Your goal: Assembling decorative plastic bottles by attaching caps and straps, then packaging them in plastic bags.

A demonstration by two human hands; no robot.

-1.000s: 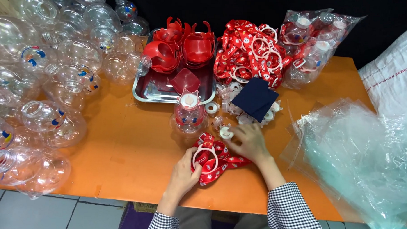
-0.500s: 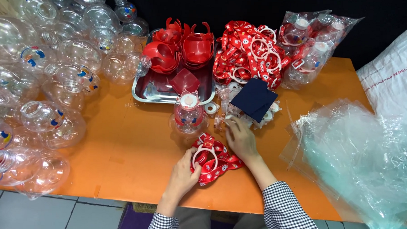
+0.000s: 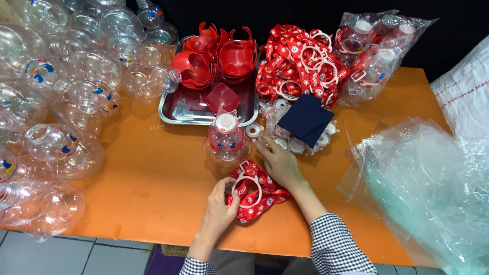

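Red lanyard [image 3: 256,195] with one white ring lies bunched on the orange table [image 3: 145,188]; left hand [image 3: 220,202] pinches it, right hand [image 3: 279,161] rests open beside one clear bottle [image 3: 226,139].

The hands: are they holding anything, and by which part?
The left hand pinches the white ring of a red strap lying on the orange table. The right hand lies flat nearby, holding nothing.

Bare orange worktop [image 3: 146,166] lies open left of the hands, hemmed by clear plastic globes [image 3: 56,93] leftward, a steel tray [image 3: 172,116] behind, and crumpled plastic bags [image 3: 432,193] rightward.
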